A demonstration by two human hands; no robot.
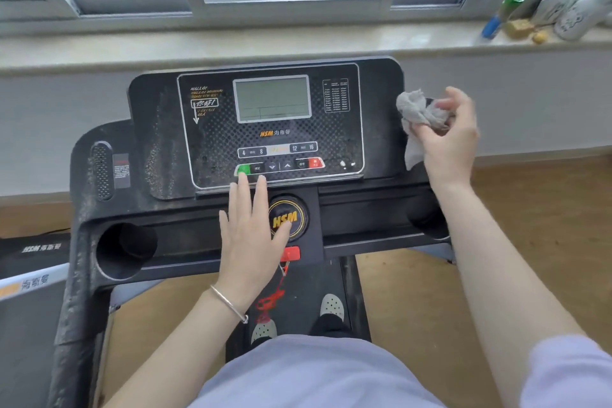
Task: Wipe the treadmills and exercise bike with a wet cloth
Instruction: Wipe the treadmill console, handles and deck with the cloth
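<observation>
- Grey cloth (418, 116) is held crumpled in the right hand (452, 139), whose fingers are curled round it, at the right edge of the treadmill console (159, 129); one loose corner hangs below the palm.
- Left hand (251, 232) is laid flat with fingers straight and spread, holding nothing; its fingertips reach the lower edge of the button row, by the green button (244, 169) (contact with the button cannot be told).
- Dust is seen on the console's left side and along the left handrail (71, 308); the right side appears darker.
- Round HSM badge (287, 219) is partly covered by the left thumb; the red safety key (290, 254) sits just below it.
- Open wooden floor (414, 291) is seen to the right of the belt; a second treadmill (29, 291) stands close on the left.
- Windowsill (231, 43) runs just beyond the console's top edge, with a green can (511, 5) at its far right.
</observation>
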